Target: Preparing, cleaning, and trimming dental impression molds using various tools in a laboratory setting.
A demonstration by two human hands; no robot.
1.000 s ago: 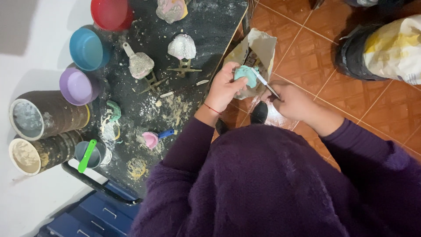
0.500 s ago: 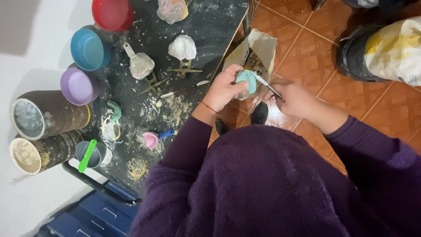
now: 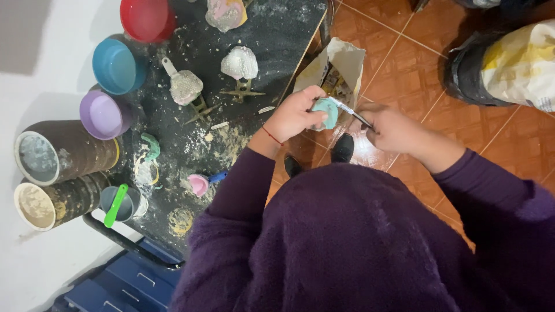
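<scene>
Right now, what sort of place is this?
Probably a home craft corner for casting plaster: a powder-dusted black table, coloured bowls, cast pieces on stands and a tiled floor.

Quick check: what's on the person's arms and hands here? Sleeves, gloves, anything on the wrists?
Both arms are in long, fuzzy dark-purple knit sleeves reaching to the wrists. The left hand and right hand are bare, with no gloves. A thin red string bracelet circles the left wrist. No rings or watch can be made out.
</scene>
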